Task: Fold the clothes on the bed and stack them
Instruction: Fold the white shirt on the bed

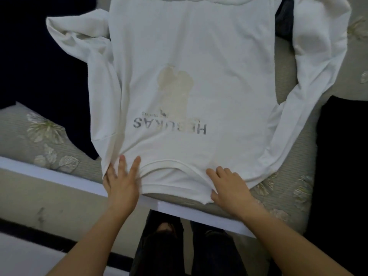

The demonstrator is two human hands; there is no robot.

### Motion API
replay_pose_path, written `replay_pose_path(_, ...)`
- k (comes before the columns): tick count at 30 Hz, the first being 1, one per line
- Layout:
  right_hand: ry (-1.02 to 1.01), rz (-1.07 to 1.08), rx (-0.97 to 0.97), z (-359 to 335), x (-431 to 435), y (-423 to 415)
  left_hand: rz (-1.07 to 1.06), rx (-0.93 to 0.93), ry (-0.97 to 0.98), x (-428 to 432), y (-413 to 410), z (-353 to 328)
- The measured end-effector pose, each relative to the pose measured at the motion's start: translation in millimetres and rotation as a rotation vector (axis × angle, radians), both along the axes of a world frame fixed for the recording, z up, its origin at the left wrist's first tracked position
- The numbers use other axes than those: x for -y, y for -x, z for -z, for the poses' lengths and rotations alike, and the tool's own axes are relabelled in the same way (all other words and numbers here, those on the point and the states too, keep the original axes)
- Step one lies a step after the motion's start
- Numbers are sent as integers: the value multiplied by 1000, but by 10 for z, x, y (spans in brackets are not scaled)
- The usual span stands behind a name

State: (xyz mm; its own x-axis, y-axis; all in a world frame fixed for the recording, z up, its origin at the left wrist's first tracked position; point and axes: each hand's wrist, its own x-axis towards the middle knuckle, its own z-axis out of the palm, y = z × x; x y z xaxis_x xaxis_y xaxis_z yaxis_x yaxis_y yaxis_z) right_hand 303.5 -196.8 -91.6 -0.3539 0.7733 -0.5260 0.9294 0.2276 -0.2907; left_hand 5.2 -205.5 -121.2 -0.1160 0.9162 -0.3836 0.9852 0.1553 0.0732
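A white long-sleeved shirt (191, 62) lies spread flat on the bed, its neckline toward me and grey lettering upside down across the chest. Its left sleeve (79, 40) is bunched up at the side, and its right sleeve (310, 92) bends out to the right. My left hand (121, 180) presses flat on the shirt's near left shoulder with straight fingers. My right hand (229, 186) lies on the near right shoulder beside the collar, fingers slightly bent, holding nothing.
A dark garment (35, 62) lies on the bed at the left and another dark one (342, 166) at the right. The grey bedsheet with a leaf pattern (45, 132) shows around them. The bed's white edge (69, 176) runs across in front of my legs.
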Motion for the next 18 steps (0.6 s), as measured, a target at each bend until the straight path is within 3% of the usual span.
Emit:
replay_pose_path(4,183,-77,-99,-31,-93,-297,126,20,3,-1,115,-25)
replay_pose_path(8,152,-103,-52,-65,5,-640,229,120,-140,182,189,-120)
replay_pose_path(11,65,-84,-142,-61,120,-675,-250,171,-157,346,31,-285)
replay_pose_path(13,1,-93,-192,-55,123,-617,-588,417,-124,358,-136,-362)
replay_pose_path(15,-41,-131,-213,-54,74,-552,-713,711,-58,339,-253,-387)
replay_pose_path(17,-75,-220,-165,-35,22,-536,-674,714,-41,310,-277,-409)
replay_pose_path(18,-85,-274,-130,-3,-2,-559,-613,602,-47,305,-242,-428)
